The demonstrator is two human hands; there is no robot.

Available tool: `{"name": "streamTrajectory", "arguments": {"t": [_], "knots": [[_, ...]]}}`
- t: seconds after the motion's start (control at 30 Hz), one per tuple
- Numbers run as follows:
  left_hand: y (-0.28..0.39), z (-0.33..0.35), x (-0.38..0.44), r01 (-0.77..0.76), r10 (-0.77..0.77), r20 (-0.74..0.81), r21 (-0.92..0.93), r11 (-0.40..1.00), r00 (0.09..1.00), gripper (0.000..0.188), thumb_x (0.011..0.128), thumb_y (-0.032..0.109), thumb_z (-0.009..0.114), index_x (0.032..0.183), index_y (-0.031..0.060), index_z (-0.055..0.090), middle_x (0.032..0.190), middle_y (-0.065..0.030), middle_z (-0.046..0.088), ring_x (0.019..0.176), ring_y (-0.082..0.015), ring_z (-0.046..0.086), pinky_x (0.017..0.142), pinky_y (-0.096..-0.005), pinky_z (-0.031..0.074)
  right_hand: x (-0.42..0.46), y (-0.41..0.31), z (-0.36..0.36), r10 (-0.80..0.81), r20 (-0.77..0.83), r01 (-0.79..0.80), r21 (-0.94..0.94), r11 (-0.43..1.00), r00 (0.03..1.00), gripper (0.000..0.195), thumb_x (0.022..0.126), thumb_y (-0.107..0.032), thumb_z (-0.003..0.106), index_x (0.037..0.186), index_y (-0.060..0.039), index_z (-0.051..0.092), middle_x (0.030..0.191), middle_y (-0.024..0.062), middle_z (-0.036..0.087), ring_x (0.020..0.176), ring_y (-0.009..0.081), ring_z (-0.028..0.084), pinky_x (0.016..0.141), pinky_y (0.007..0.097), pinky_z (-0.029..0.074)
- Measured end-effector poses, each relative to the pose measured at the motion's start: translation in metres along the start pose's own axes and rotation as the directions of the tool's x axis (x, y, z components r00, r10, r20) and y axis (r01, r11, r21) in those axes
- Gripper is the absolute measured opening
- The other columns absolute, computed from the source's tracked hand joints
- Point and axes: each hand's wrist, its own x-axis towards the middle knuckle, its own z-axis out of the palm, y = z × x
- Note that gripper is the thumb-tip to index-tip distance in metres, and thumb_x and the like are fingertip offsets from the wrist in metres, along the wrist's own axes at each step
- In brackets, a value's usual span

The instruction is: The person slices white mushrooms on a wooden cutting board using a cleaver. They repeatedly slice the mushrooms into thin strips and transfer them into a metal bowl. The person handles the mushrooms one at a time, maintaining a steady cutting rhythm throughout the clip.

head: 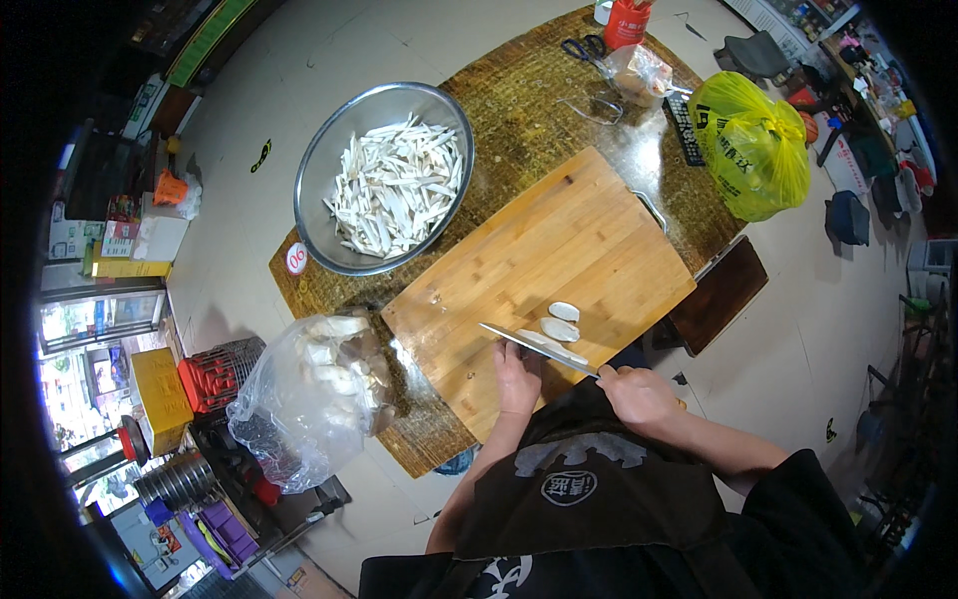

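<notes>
My right hand [636, 395] grips the handle of a kitchen knife [535, 349], its blade slanting across the near part of a wooden cutting board [554, 232]. Close against the blade's near side, my left hand [518, 380] rests on the board with curled fingers. The blade partly hides its fingertips, and I cannot tell whether they hold a piece. Just beyond the blade lie white slices [560, 329], apparently king oyster mushroom; a longer slice [554, 346] lies along the blade. Past the board's far left edge, a steel bowl [314, 142] holds many white strips.
Left of the board sits a clear plastic bag [299, 404] of pale mushroom chunks. On the table [509, 90] are scissors [584, 49], glasses [599, 111], a small food bag [640, 75], a red container [627, 24], a keyboard [685, 131] and a knotted yellow bag [748, 150]. A brown stool [718, 299] stands right.
</notes>
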Motion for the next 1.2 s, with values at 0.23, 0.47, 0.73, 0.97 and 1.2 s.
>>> {"name": "streamTrajectory", "arguments": {"t": [0.23,0.47,0.73,0.97,1.2], "knots": [[0.004,-0.001,0.004,-0.001,0.001,-0.004,-0.013,1.000,1.000,0.031,0.080,-0.002,0.065,0.109,-0.0065,0.055,0.110,-0.0251,0.052,0.101,-0.0418,0.053,0.086,-0.0453,0.047,0.022,0.001,0.016,-0.027,-0.017,0.027,0.007,1.000,1.000,0.021,0.094,-0.020,0.051,0.095,0.0005,0.055,0.074,0.0212,0.065,0.073,0.0370,0.067,0.062,0.0474,0.052],[0.001,0.000,0.003,-0.076,0.077,-0.011,0.032,0.997,0.997,0.025,0.073,-0.007,0.059,0.098,-0.0058,0.053,0.099,-0.0230,0.050,0.094,-0.0416,0.051,0.083,-0.0468,0.046,0.058,0.001,0.048,-0.072,-0.119,0.072,-0.008,0.997,0.990,0.013,0.087,-0.010,0.050,0.090,0.0008,0.057,0.072,0.0189,0.066,0.067,0.0337,0.069,0.055,0.0426,0.054],[-0.006,-0.003,0.002,-0.183,0.184,-0.060,0.031,0.983,0.981,0.021,0.075,-0.008,0.061,0.095,-0.0036,0.055,0.096,-0.0187,0.050,0.086,-0.0338,0.054,0.076,-0.0405,0.048,0.059,0.005,0.059,-0.037,-0.131,0.034,-0.025,0.999,0.991,0.023,0.094,-0.021,0.053,0.090,0.0010,0.059,0.070,0.0192,0.066,0.064,0.0350,0.067,0.055,0.0453,0.053],[-0.012,-0.002,-0.003,-0.177,0.180,-0.061,0.047,0.983,0.982,0.023,0.078,-0.006,0.061,0.101,-0.0059,0.056,0.106,-0.0238,0.050,0.090,-0.0372,0.056,0.078,-0.0413,0.050,0.044,0.003,0.044,-0.028,-0.130,0.024,-0.029,0.999,0.991,0.028,0.095,-0.025,0.054,0.089,0.0015,0.059,0.073,0.0200,0.065,0.069,0.0348,0.067,0.061,0.0451,0.053],[0.002,-0.006,-0.003,-0.021,0.021,-0.019,-0.023,1.000,1.000,0.037,0.080,-0.004,0.064,0.116,-0.0061,0.056,0.115,-0.0239,0.049,0.099,-0.0390,0.058,0.085,-0.0427,0.051,0.012,-0.004,0.017,-0.058,-0.056,0.056,-0.043,0.997,0.997,0.019,0.090,-0.017,0.054,0.089,0.0018,0.059,0.075,0.0192,0.065,0.070,0.0346,0.068,0.061,0.0429,0.054]]}}
